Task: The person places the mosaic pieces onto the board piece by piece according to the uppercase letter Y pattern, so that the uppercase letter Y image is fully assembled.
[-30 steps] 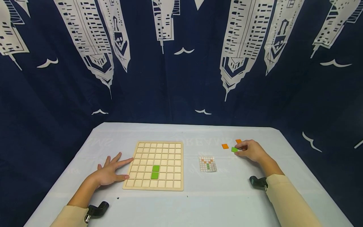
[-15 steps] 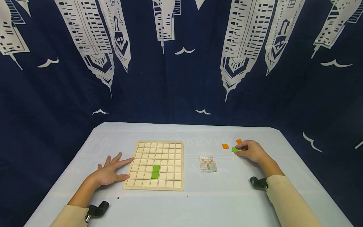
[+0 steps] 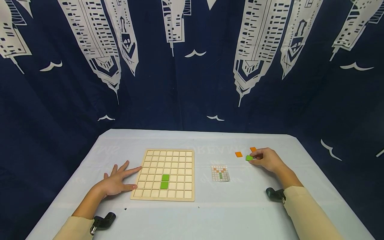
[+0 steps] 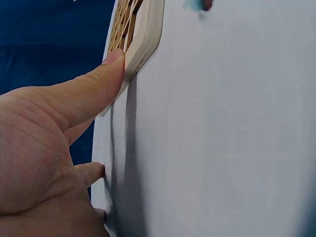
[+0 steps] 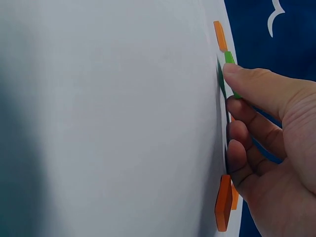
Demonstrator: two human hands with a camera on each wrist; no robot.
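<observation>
My right hand (image 3: 265, 159) pinches a green square tile (image 3: 249, 158) between thumb and fingers at the right of the table. In the right wrist view the green tile (image 5: 229, 58) looks tilted and just off the table, with a shadow beside it. Spread out at the left, my left hand (image 3: 113, 183) touches the left edge of a wooden grid board (image 3: 192, 197) with thumb and index finger. The left wrist view shows the thumb (image 4: 101, 81) against the board's rim (image 4: 148, 42). Two green tiles (image 3: 164, 181) lie in the board, one above the other.
Orange tiles (image 3: 238, 154) lie near my right hand, one partly hidden behind it; more orange tiles (image 5: 223, 202) show in the right wrist view. A printed pattern card (image 3: 220, 173) lies right of the board. A dark patterned cloth (image 3: 180, 100) hangs behind the white table (image 3: 210, 216).
Hardly anything differs. The right hand and its green tile have shifted very slightly, while the left hand stays at the board's edge.
</observation>
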